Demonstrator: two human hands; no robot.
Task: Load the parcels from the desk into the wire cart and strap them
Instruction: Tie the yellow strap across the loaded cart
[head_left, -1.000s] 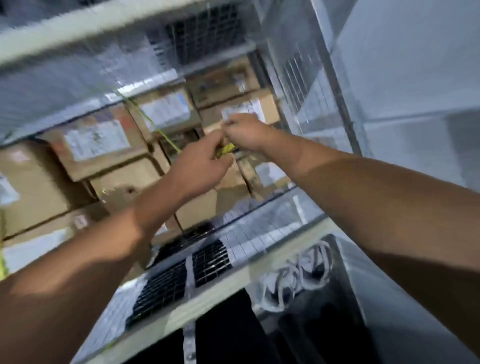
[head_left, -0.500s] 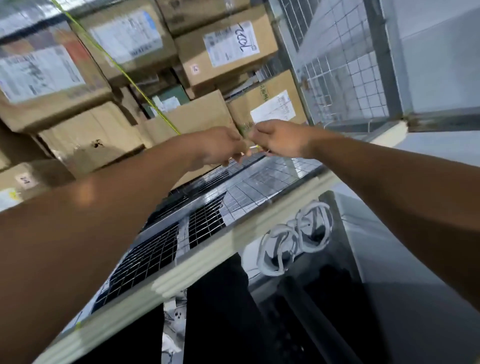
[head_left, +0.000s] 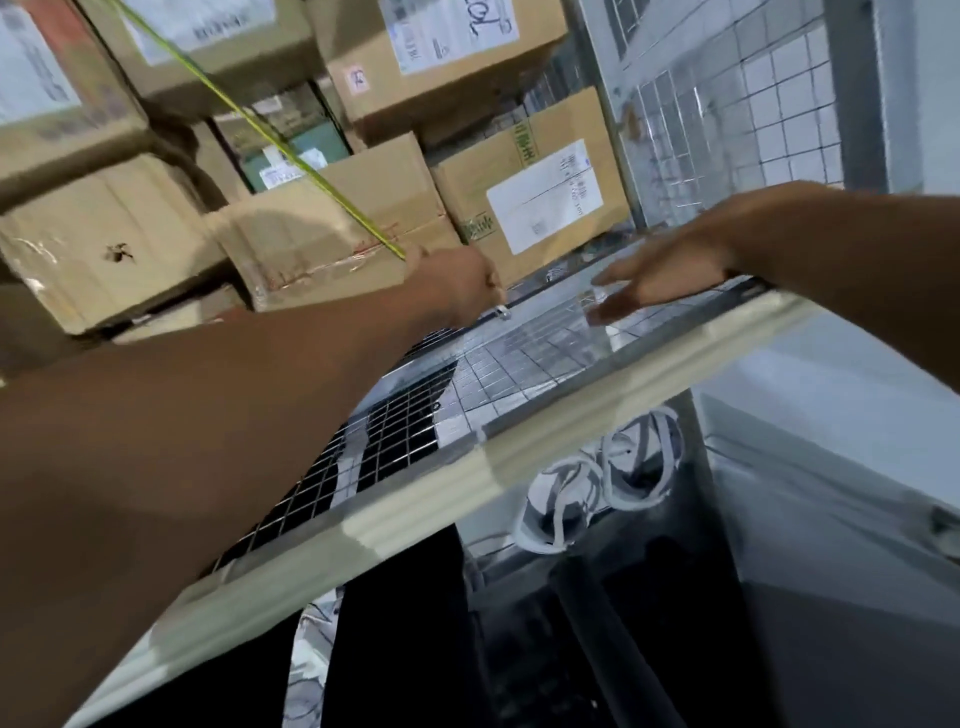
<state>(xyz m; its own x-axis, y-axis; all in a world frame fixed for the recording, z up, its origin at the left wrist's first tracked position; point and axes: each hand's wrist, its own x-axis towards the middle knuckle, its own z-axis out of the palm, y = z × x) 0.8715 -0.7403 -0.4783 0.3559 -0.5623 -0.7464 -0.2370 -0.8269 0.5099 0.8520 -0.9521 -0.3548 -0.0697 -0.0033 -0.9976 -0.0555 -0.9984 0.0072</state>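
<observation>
— Where are my hands on your feed?

— I see my left hand (head_left: 460, 283) stretched far forward, fingers curled into a fist round the end of the thin yellow-green strap (head_left: 291, 155). The strap runs taut from that fist up and away to the left, across the faces of the stacked brown cardboard parcels (head_left: 332, 228).

— And the other one?

— My right hand (head_left: 670, 275) is beside the left, apart from it, fingers spread and straight, holding nothing. It hangs just over the silver mesh panel of the wire cart (head_left: 519, 353); whether the fingertips touch the mesh I cannot tell.

— The parcels?

— All inside the cart, piled just beyond both hands. One with a large white label (head_left: 543, 197) sits between my two hands, further in. Another lies right behind my left fist, with the strap crossing it.

— Anything nearer to you?

— A cream-coloured frame bar (head_left: 571, 410) runs slantwise under both forearms. Behind my right hand the cart's wire grid wall (head_left: 727, 130) stands upright. A small pale piece shows under my left knuckles; too blurred to name.
</observation>
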